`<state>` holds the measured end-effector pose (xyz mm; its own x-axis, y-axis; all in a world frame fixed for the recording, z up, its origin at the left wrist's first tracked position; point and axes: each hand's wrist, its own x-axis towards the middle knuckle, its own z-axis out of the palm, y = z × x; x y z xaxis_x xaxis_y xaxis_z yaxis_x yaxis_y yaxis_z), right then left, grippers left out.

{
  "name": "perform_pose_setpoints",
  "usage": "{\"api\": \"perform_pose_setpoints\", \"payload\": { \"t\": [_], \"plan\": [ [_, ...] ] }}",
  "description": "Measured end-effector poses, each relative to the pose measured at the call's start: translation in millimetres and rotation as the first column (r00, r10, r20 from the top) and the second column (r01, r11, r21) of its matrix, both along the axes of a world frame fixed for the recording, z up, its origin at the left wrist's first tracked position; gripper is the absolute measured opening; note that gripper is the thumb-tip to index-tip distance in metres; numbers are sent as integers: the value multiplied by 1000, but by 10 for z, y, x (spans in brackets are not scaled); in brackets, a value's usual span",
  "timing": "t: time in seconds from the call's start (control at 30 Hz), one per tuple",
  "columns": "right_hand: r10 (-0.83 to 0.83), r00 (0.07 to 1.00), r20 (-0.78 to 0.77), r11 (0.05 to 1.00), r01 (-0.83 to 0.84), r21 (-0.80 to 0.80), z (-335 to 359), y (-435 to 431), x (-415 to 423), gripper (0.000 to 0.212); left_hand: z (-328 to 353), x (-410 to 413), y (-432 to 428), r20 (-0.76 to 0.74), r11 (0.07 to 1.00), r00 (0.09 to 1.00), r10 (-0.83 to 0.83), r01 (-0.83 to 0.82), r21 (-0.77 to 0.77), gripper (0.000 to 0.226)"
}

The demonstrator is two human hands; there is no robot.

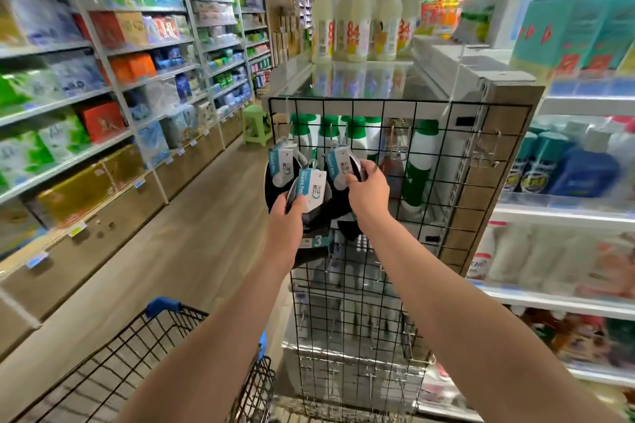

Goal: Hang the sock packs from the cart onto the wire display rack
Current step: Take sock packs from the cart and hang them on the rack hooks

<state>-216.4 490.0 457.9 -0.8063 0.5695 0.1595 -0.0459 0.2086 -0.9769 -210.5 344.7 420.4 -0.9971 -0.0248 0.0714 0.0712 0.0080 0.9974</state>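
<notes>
Three sock packs are seen against the upper left part of the wire rack (378, 100), each made up of dark socks under a white and blue card. The middle pack (311, 191) is held in front of the rack by the left hand (287, 213). Its fingers are curled round the lower part of the pack and the thumb is laid over the front. The right pack (338, 165) is hung near the top of the rack and is pinched at its card by the right hand (367, 189), with thumb and fingers closed on it. The left pack (280, 161) is hung just beside the others and is touched by neither hand.

More dark sock fabric with a numbered label (316, 241) is seen below the left wrist; which pack it belongs to cannot be told. Bare metal hooks (398, 148) are fixed to the rack further right.

Green-capped bottles (422, 161) are stood behind the wires, and red-capped bottles (357, 24) are lined up on top of the shelf unit. The cart (161, 306) is placed at lower left, under the left forearm. A green stool (256, 127) is set in the aisle beyond, beside long stocked shelves (103, 79).
</notes>
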Motion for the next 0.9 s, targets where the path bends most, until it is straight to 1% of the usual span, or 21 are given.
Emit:
{"api": "perform_pose_setpoints", "payload": {
  "t": [0.13,0.23,0.3,0.37,0.43,0.47,0.53,0.57,0.63,0.67,0.77,0.9],
  "plan": [
    [-6,1000,17,1000,6,-3,-51,6,-59,23,-66,-19,52,-33,998,999,-10,8,-55,27],
    [-24,999,44,1000,24,-8,-77,-6,-58,21,-93,-10,101,-33,997,999,-39,37,-66,27],
    [-32,998,55,999,31,6,-112,-49,-39,24,-100,17,121,-46,994,997,-59,55,-90,27],
    [-84,996,22,996,83,36,-154,-100,0,29,-95,45,131,-61,994,996,-60,54,-100,26],
    [-144,989,-37,985,147,86,-205,-141,86,30,-84,51,148,-76,993,995,-68,60,-102,27],
    [-141,987,-78,985,147,88,-241,-152,144,27,-81,45,161,-83,992,994,-74,65,-108,28],
    [-63,989,-134,997,68,36,-304,-183,265,21,-60,35,188,-87,991,993,-78,68,-113,30],
    [-10,992,-124,1000,12,14,-323,-198,310,25,-54,26,204,-86,991,993,-79,69,-114,31],
    [43,995,-91,999,-42,16,-334,-199,326,43,-27,12,241,-94,991,992,-83,72,-113,35],
    [38,995,-90,999,-37,18,-316,-193,310,47,-2,3,259,-105,990,991,-84,71,-118,37],
    [8,992,-125,1000,-8,-3,-218,-170,257,42,92,-56,314,-132,989,990,-49,30,-147,43],
    [-16,990,-140,1000,15,-6,-156,-181,162,40,204,-106,358,-132,986,991,26,-47,-161,50]
  ]
}}
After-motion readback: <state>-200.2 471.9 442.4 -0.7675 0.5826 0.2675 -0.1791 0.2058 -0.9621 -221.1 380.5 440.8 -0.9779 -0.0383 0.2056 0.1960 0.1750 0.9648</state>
